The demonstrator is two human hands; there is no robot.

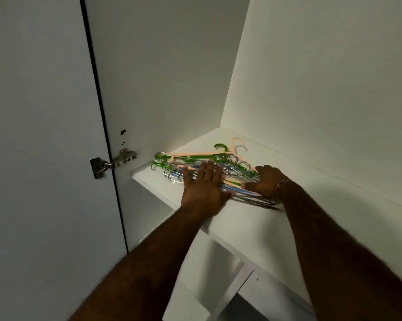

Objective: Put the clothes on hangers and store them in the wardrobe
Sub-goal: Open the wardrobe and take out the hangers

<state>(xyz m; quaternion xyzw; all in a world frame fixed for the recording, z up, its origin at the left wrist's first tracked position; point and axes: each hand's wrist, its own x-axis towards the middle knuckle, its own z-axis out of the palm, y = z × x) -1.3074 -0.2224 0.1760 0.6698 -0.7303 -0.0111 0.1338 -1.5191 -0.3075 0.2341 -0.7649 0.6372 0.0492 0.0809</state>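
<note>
Wardrobe (311, 66), smooth white panels; metal hinge (113, 163) on its door. Shelf (253, 218), flat, white: hangers (209, 163) heaped near its front left corner, thin wire with green, peach and blue plastic, hooks curved. Left hand (201, 192) spread flat atop heap. Right hand (266, 181), fingers curled, grips heap's right end.

Setting: home bedroom storage, inside a white wardrobe (311, 77). Evidence: hinged door (44, 135) with metal hinge (113, 163), shelf (241, 218) bearing a pile of hangers (209, 158) (plastic and wire).
</note>
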